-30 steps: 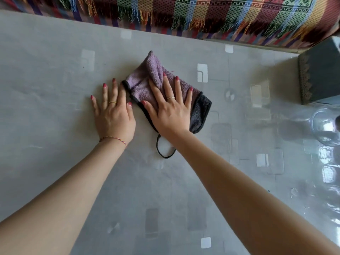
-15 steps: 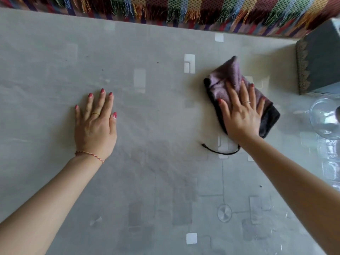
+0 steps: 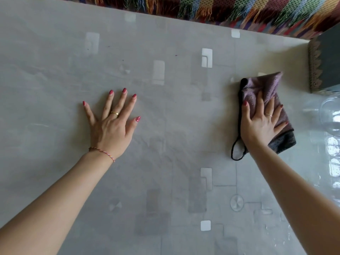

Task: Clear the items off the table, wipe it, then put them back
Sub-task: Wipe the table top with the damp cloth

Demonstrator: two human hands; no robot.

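A folded purple and grey cloth [image 3: 261,85] with a black hanging loop lies on the grey patterned table [image 3: 165,126], right of centre. My right hand [image 3: 261,122] presses flat on the cloth with spread fingers. Left of centre, my left hand [image 3: 112,124] rests flat on the bare table surface with its fingers spread. A dark green box with a lace-like trim [image 3: 325,65] stands at the right edge. Just below the box, a clear glass vessel [image 3: 329,115] is partly cut off by the frame.
A striped, fringed woven fabric [image 3: 239,10] runs along the table's far edge. Bright window reflections glare on the table's right side, near the glass vessel.
My right hand has slid the cloth from beside my left hand across to the right side of the table, close to the box. My left hand has stayed flat on the table.
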